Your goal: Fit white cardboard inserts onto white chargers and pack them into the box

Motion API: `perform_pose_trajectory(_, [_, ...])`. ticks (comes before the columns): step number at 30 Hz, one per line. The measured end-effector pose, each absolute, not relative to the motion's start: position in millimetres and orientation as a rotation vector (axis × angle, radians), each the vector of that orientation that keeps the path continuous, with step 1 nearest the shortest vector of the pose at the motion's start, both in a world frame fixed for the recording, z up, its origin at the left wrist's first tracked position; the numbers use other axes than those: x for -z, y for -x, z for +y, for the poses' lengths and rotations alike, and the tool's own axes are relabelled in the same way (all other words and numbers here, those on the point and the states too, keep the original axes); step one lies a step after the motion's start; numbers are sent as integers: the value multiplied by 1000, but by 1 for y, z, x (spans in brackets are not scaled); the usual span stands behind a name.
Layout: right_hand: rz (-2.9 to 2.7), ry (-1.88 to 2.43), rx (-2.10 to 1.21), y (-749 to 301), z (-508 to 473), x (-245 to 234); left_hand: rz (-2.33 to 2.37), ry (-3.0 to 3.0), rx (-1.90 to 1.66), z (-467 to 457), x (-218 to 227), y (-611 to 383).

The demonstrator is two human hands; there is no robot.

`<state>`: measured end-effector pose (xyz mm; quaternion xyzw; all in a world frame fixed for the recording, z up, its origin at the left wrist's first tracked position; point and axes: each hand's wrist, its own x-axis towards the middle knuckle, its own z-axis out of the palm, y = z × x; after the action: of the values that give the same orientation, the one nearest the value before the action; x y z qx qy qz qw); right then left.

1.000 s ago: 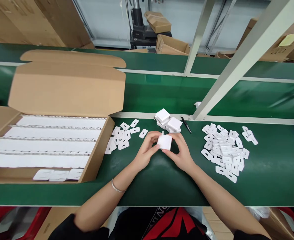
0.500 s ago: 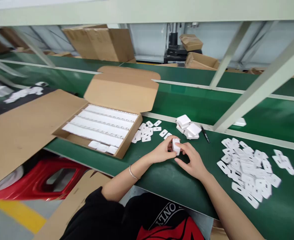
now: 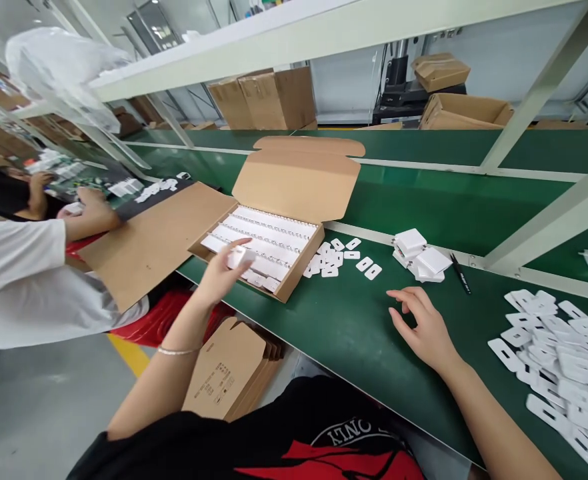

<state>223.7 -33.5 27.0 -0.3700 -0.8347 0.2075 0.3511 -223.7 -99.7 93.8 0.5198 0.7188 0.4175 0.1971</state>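
Observation:
My left hand [image 3: 218, 272] holds a white charger block [image 3: 241, 257] between thumb and fingers, over the front of an open cardboard box [image 3: 304, 263]. Inside that box lie long rows of white pieces [image 3: 279, 230], and a few white blocks [image 3: 261, 280] sit in its front row. My right hand [image 3: 421, 327] hovers over the green bench, empty, its fingers apart and slightly curled. Beyond it is a small stack of white charger blocks [image 3: 421, 255], with a black pen [image 3: 460, 273] beside them.
Flat white plates with slots [image 3: 564, 360] are heaped at the right; a smaller group [image 3: 331, 259] lies beside the box. A co-worker in a white sleeve [image 3: 24, 267] works at the left, near a large cardboard flap [image 3: 159, 240]. Slanted metal posts [image 3: 549, 220] rise behind the bench.
My hands have parted: the left one has carried the white block leftward to the box, while the right has let go of it. The view has turned left, bringing a co-worker into sight.

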Motion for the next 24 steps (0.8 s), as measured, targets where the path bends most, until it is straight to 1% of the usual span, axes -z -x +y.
perform_pose_trajectory(2, [-2167, 957, -559, -223, -33, -25, 2151, -1538, -1104, -103, -96, 263])
perform_pose_trajectory(4, [-2167, 957, -570, -222, -33, -24, 2164, -1540, -1022, -105, -96, 291])
perform_pose_trajectory(7, [-2146, 956, -548, -223, -31, -24, 2205, -1544, -811, -105, -90, 314])
perform_pose_trajectory(9, [-2100, 969, -475, -225, -28, -27, 2244, -1609, -677, -103, -84, 318])
perform_pose_trajectory(12, [-1907, 1062, -243, -235, -20, -36, 2255, -1729, -570, -100, -74, 318])
perform_pose_trajectory(16, [-1592, 1373, 67, -275, 1, -47, 2241, -1864, -525, -102, -62, 316])
perform_pose_trajectory(19, [-1541, 1660, 224, -318, 14, -45, 2263, -1924, -541, -110, -51, 317])
perform_pose_trajectory(21, [-1568, 1850, 216, -341, 18, -40, 2353, -1911, -570, -114, -43, 319])
perform_pose_trajectory(24, [-1615, 2174, 56, -355, 15, -29, 2422, -1800, -579, -117, -36, 320])
